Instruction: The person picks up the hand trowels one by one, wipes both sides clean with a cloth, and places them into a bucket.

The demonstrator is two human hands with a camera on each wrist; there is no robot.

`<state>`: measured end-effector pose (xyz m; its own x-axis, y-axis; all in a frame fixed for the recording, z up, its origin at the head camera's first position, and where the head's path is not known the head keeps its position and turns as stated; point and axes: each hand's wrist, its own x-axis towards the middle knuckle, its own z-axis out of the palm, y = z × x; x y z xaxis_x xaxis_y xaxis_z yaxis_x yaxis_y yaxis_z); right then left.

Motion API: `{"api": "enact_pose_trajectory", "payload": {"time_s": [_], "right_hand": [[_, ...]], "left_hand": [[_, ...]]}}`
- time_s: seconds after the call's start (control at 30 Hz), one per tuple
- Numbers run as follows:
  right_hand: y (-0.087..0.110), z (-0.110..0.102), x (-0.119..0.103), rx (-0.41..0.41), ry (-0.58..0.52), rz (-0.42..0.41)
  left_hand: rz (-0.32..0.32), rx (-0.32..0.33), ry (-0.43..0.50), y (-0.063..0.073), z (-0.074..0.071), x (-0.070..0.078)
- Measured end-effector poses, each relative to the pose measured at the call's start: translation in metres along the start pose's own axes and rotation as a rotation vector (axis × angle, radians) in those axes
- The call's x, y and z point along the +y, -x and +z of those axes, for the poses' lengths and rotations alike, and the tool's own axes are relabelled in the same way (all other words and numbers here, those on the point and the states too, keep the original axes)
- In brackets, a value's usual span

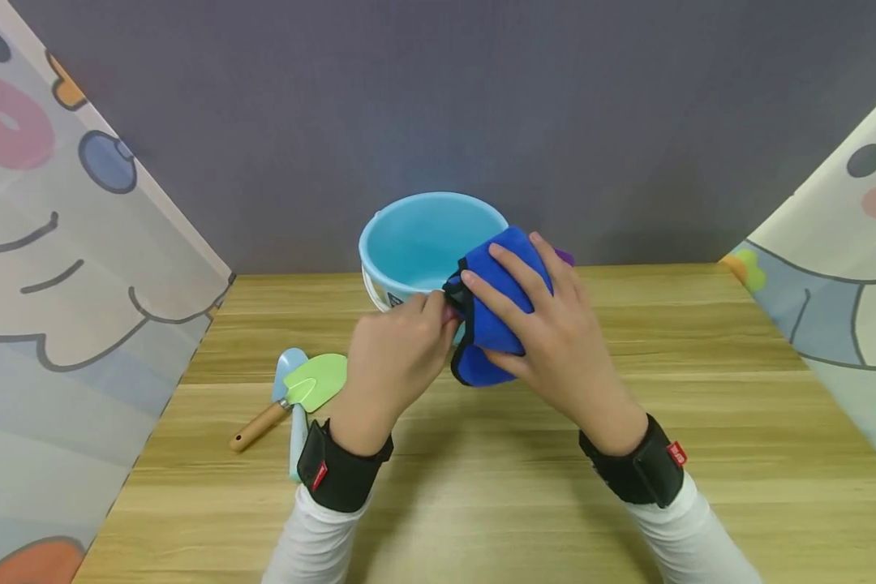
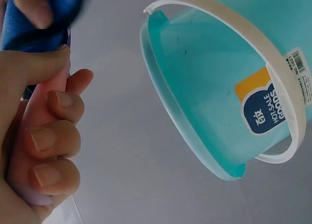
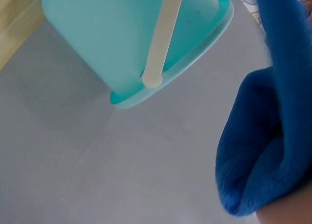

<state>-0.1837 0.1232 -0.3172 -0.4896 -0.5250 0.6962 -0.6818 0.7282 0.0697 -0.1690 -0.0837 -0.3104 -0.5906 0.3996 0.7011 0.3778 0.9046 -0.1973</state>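
My left hand (image 1: 401, 349) grips a pink handle (image 2: 36, 109) that turns purplish at its butt end, its fingers curled round it in the left wrist view. A blue cloth (image 1: 492, 324) with black edging is wrapped over the far part of that tool, hiding most of it. Past the cloth, a bit of purple (image 1: 565, 257) shows. My right hand (image 1: 555, 328) holds the cloth round the tool, fingers spread over its top and thumb underneath. Both hands are in the air before a light blue bucket (image 1: 367, 247).
A green trowel (image 1: 317, 381) with a wooden handle lies across a light blue tool (image 1: 298, 438) on the wooden table (image 1: 701, 422), left of my left forearm. The bucket's white handle (image 2: 258, 36) hangs down. A grey wall (image 1: 299, 146) stands behind, with cartoon-printed panels at both sides.
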Motion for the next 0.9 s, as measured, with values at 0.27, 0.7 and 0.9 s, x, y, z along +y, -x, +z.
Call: {"api": "enact_pose_trajectory", "payload": {"time_s": [0.27, 0.7, 0.9], "right_hand": [[-0.001, 0.007, -0.007, 0.048, 0.036, 0.039], [0.002, 0.011, -0.010, 0.042, -0.072, 0.172], [0.002, 0.011, -0.006, 0.020, -0.053, 0.166]], "left_hand": [[0.001, 0.012, -0.005, 0.001, -0.003, -0.002], [0.020, -0.007, 0.043, 0.004, -0.007, -0.008], [0.017, -0.032, 0.060, 0.003, -0.008, -0.010]]}}
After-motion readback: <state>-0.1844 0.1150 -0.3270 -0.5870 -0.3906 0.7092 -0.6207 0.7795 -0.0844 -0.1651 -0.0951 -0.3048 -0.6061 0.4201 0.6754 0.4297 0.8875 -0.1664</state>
